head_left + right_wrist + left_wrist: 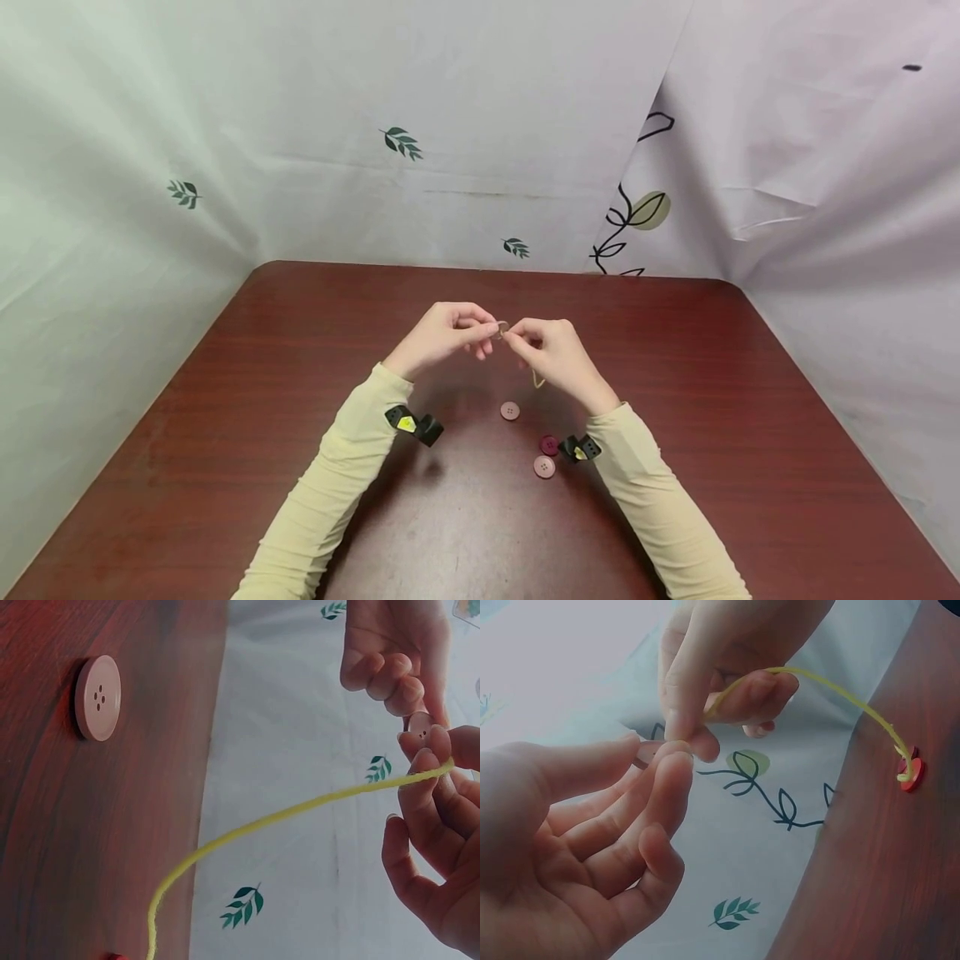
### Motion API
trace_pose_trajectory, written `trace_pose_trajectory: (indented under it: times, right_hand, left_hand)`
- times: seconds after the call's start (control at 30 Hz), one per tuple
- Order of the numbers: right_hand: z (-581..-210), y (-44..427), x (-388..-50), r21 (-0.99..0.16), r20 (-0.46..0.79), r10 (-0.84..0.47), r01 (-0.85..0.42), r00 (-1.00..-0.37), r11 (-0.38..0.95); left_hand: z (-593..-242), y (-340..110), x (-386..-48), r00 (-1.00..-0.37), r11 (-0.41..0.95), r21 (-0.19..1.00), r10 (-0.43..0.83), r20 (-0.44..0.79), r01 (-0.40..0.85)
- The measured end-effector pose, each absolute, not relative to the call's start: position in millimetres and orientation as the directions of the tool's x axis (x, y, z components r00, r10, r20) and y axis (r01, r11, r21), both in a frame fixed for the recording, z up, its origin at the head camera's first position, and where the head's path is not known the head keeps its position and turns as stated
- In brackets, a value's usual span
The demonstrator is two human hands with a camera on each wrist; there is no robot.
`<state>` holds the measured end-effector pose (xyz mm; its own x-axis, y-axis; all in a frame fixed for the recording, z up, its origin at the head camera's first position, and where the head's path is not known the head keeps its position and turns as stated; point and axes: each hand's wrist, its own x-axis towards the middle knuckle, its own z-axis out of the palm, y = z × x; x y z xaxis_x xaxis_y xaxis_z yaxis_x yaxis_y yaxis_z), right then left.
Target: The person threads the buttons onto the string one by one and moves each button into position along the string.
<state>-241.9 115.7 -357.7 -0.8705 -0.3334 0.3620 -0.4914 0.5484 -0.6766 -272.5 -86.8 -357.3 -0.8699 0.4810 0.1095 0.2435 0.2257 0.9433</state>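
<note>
Both hands meet above the far half of the table. My left hand [444, 335] pinches a small pale pink button [421, 724] between thumb and forefinger; four-hole buttons like it lie below. Against that button, my right hand [561, 354] pinches a yellow cord [270, 817] with thumb and forefinger. From the right fingers the cord arcs away, and its far end is tied through a red button [916, 778], seen in the left wrist view. Whether that red button touches the table cannot be told. Fingertips hide the spot where cord and held button meet.
On the brown table [247, 400] lie a pink button [510, 411], a second pink button [544, 467] and a dark red button [550, 445], these last two close together near the right wrist. White cloth [480, 100] with printed leaves hangs behind and at the sides.
</note>
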Motion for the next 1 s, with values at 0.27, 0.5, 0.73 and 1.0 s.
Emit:
trace_pose_trajectory:
  times: [0.27,0.5,0.73,1.0]
  right_hand:
    - [-355.4,116.5,-241.6,-0.708,0.370,-0.297,-0.474,-0.880,0.524]
    - [-354.7,115.0,-241.0,-0.722,0.353,-0.296,-0.460,-0.887,0.516]
    - [-355.5,115.1,-240.7,-0.713,0.361,-0.308,-0.473,-0.880,0.517]
    - [-357.9,114.4,-242.3,-0.709,0.353,-0.312,-0.470,-0.882,0.526]
  left_hand:
    - [-355.9,-86.3,-273.6,-0.878,0.234,0.942,0.467,0.109,0.241]
    - [-356.0,-86.4,-273.5,-0.879,0.239,0.942,0.466,0.102,0.236]
    - [-355.9,-85.3,-273.1,-0.878,0.211,0.949,0.464,0.115,0.236]
    - [-358.0,-82.8,-274.3,-0.876,0.196,0.952,0.466,0.122,0.237]
